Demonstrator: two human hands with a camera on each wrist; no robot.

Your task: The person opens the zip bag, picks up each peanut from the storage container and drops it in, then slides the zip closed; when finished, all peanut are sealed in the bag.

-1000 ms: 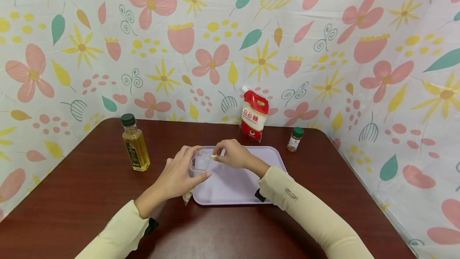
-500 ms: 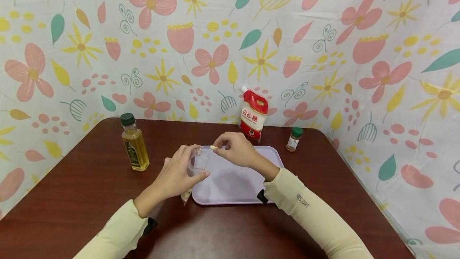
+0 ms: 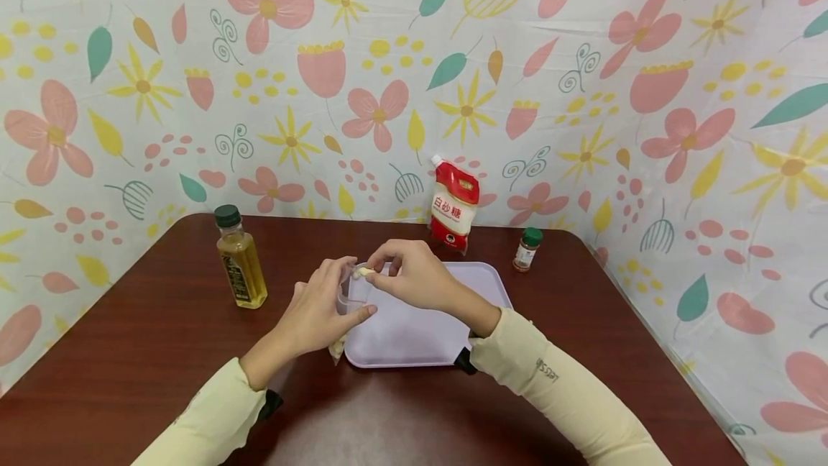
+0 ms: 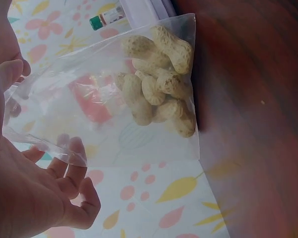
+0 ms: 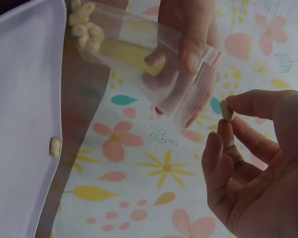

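Note:
My left hand [image 3: 317, 308] holds a clear zip bag [image 5: 139, 54] near its mouth, thumb on one face and fingers on the other. Several unshelled peanuts [image 4: 154, 79] lie gathered in the bottom of the bag, which hangs beside the left edge of the lilac tray [image 3: 414, 329]. Between thumb and fingertips, my right hand [image 3: 417, 275] pinches a single peanut [image 5: 228, 110], just outside the bag's zip strip in the right wrist view. Another peanut [image 5: 54, 147] sits on the tray by its rim.
An oil bottle [image 3: 242, 265] with a dark green cap stands at the left of the brown table [image 3: 129, 351]. Behind the tray, a red and white sugar pouch [image 3: 454, 207] leans by the floral wall covering [image 3: 388, 34]. A green-capped spice jar [image 3: 527, 250] stands at right.
My right hand first lifted slightly up and right with the peanut, then came back left, close to the bag's mouth. The left hand keeps its hold on the bag.

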